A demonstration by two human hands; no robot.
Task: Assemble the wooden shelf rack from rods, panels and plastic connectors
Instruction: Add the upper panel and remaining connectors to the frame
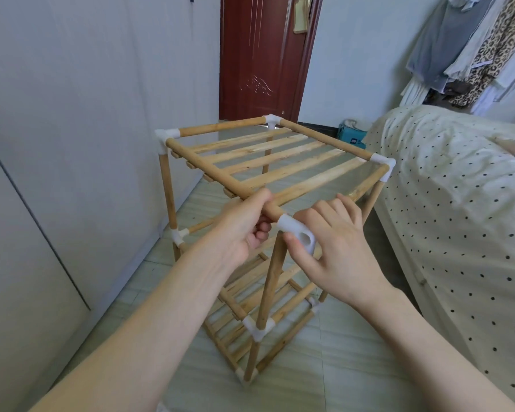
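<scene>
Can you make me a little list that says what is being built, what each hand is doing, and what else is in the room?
being built: wooden rack on the tiled floor
left hand: grips the top front rod
right hand: holds the white connector on that rod's end
loose post: its top is beside the connector, not in it
other top corners: connectors fitted
nearby: bed, door, hanging clothes

The tall pale wooden shelf rack (250, 179) is bare, matt wood with light grain on its round rods and flat slats. Its white plastic corner connector (298, 233) looks smooth and a bit shiny. The pale grey tiled floor (339, 367) is smooth and glossy. The dotted cream cloth bed cover (458, 203) looks soft. The dark red wooden door (259, 55) shines.
</scene>
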